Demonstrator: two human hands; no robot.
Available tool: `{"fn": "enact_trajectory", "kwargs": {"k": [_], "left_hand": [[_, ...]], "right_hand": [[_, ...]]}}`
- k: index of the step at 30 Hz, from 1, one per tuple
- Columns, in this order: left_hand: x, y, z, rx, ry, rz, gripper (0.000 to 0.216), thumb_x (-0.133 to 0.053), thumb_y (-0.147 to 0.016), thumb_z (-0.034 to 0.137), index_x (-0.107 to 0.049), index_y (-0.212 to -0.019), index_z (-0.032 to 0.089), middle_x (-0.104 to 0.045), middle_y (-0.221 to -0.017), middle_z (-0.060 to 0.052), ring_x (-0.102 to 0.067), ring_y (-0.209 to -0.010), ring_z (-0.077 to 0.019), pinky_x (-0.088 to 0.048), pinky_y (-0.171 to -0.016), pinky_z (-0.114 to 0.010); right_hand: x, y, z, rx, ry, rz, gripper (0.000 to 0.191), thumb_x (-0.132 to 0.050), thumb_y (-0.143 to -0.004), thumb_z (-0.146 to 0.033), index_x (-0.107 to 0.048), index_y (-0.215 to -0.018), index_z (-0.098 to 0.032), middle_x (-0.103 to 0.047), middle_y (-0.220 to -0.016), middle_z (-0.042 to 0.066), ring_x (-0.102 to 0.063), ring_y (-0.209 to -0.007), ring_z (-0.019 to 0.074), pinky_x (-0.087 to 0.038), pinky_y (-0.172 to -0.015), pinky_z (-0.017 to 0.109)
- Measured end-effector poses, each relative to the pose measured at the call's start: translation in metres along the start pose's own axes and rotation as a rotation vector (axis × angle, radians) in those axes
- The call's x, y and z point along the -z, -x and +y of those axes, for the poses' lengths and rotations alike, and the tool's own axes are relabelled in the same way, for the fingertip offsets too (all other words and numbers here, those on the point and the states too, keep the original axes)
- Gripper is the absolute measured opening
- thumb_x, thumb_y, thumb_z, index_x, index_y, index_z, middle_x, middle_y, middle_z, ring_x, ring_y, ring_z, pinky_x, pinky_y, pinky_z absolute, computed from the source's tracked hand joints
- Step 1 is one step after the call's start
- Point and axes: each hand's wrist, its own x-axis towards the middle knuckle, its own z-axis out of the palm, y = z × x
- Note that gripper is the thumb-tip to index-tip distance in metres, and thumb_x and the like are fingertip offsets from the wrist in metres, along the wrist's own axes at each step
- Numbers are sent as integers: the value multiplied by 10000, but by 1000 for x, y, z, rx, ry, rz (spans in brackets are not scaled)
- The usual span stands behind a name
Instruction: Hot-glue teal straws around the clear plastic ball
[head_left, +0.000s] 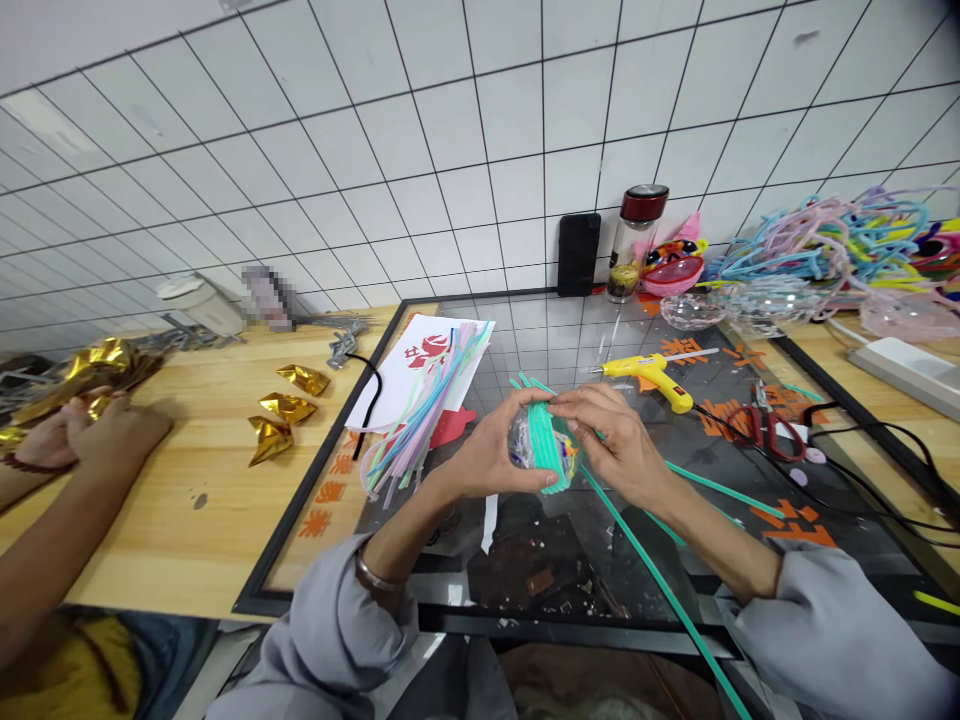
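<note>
Just above centre, bare glass (517, 345) opens a way between the pastel stem bundle (416, 425) at left and the yellow glue gun (651, 371) at right. Farther right, red-handled scissors (766, 430) and black cord (712, 416) obstruct; at lower right, a green stem (663, 583) slants across.

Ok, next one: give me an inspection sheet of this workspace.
Surface: black-framed glass panel on wooden table; white strip lying there.
Things: clear ball banded with green strips.
Clutter: glue gun, scissors, pipe-cleaner bundle on white paper, gold foil pieces.
Hands: left hand cups the ball; right hand touches the band.
Cables: black cord from the glue gun; power strip at right.
Surroundings: tiled wall behind; co-worker's hands at left.
</note>
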Motion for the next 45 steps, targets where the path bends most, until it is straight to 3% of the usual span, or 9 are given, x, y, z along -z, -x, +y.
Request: {"fn": "enact_trajectory", "kwargs": {"k": [10,23,34,39,45], "left_hand": [[0,0,1,-21,-25,10,737,-817,-631,326,-458,-1262,204,-565,-1313,-111,-529,-1263,-306,-402,-1110,-474],[1,-1,2,20,-42,-18,770,-815,-624,330,-433,-1276,179,-560,-1275,-121,-555,-1199,-309,-441,-1034,-441],[2,-1,3,-2,-58,-17,778,-826,-629,332,-458,-1298,179,-567,-1327,-128,-541,-1246,-318,-410,-1100,-451],[1,-1,0,-60,-58,-23,743,-827,-636,321,-479,-1275,172,-557,-1346,-140,-522,-1276,-315,-391,-1128,-478],[1,-2,-2,-73,-60,-21,696,-821,-651,345,-492,-1243,187,-555,-1336,-135,-522,-1264,-308,-386,-1131,-491]], "right_hand": [[-1,3,2,73,178,2,403,-408,-859,-36,-660,-1118,-216,-575,-1136,107,-543,-1033,242,-441,-837,435],[3,1,1,251,449,37,317,-429,-912,-101,-641,-1112,-226,-604,-1165,137,-544,-1023,260,-409,-772,407],[10,0,5,423,691,-2,295,-453,-937,-143,-621,-1158,-242,-641,-1240,128,-543,-1087,261,-399,-881,452],[13,-4,5,540,762,64,235,-484,-947,-165,-620,-1137,-195,-663,-1214,126,-552,-1059,241,-403,-888,425],[13,-6,5,574,785,80,236,-506,-931,-144,-624,-1130,-191,-668,-1198,116,-559,-1035,220,-398,-895,406]]}}
